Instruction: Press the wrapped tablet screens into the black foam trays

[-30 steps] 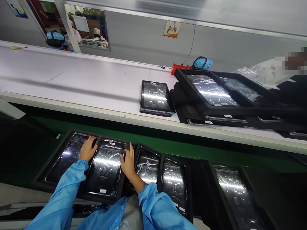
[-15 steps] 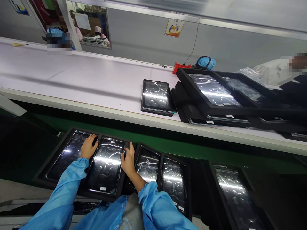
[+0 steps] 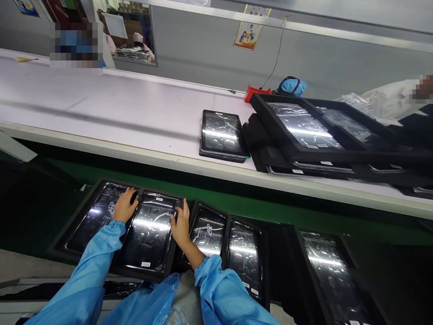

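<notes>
A tablet [image 3: 150, 237] with a dark, film-covered screen and a white label near its lower edge lies in the right compartment of a black foam tray [image 3: 111, 270]. My left hand [image 3: 125, 206] is at its left edge, fingers bent over the tray's divider. At the right edge, my right hand [image 3: 180, 224] has its thumb on the tablet side and its fingers along the tray rim. Both hands grip the tablet from its sides; the fingertips are partly hidden. In the left compartment lies another tablet [image 3: 91, 219], a pale logo lit on its screen.
To the right, a second foam tray [image 3: 265, 271] holds two tablets, one showing a logo. Farther right is another tray with a tablet [image 3: 333, 271]. On the raised white bench [image 3: 101, 117] sit a tablet [image 3: 223, 133], stacked foam trays [image 3: 304, 153] and a red holder [image 3: 255, 92]. Other people are behind.
A pale logo has appeared on the left tablet's screen, which was dark before. My hands have stayed in nearly the same place; the view has shifted slightly.
</notes>
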A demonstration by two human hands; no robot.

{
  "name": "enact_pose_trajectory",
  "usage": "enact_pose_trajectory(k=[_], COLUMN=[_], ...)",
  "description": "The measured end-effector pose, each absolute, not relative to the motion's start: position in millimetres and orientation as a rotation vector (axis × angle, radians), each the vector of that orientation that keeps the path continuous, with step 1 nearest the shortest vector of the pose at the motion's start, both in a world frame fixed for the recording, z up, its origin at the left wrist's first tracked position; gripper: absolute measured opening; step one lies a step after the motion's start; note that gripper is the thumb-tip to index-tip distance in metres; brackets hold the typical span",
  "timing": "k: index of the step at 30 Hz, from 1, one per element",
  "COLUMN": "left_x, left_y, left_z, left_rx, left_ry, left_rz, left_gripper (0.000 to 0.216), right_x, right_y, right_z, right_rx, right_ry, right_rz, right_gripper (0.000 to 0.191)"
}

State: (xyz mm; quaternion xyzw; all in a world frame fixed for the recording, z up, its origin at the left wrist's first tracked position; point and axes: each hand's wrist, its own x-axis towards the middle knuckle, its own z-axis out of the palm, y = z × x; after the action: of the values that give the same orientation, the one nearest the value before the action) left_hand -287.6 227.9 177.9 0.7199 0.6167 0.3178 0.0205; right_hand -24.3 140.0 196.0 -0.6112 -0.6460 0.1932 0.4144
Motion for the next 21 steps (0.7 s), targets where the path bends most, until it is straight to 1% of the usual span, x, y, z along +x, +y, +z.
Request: enact_pose_trajectory(k=[12, 14, 16, 17, 19, 20, 21], left_x=[-283, -288, -307, -322, -366, -392, -420], left_y=[229, 230, 226, 220, 196, 180, 163], left_z=[180, 187, 198, 204, 209, 207, 200], left_rx=[2.204, 2.188, 2.196, 2.200, 2.152, 2.056, 1.914], left_ry=[1.898, 1.833, 1.785, 1.821, 2.092, 2.308, 2.524], left_rz=[1.013, 0.959, 0.874, 0.846, 0.797, 0.727, 0.531], left_gripper=[0.038, 0.042, 0.048, 0.051, 0.055, 0.056, 0.058], right_x=[-24, -19, -11, -8, -4, -4, -6], right_y=[140, 137, 129, 123, 110, 104, 98], right_z=[199, 200, 200, 200, 198, 198, 198], right_rx=[-1.548, -1.535, -1.506, -1.502, -1.567, -1.626, -1.691], right_ry=[-1.636, -1.696, -1.778, -1.800, -1.763, -1.718, -1.666], right_rz=[0.482, 0.481, 0.497, 0.515, 0.589, 0.659, 0.751], right_gripper=[0.029, 0.033, 0.043, 0.050, 0.063, 0.066, 0.064])
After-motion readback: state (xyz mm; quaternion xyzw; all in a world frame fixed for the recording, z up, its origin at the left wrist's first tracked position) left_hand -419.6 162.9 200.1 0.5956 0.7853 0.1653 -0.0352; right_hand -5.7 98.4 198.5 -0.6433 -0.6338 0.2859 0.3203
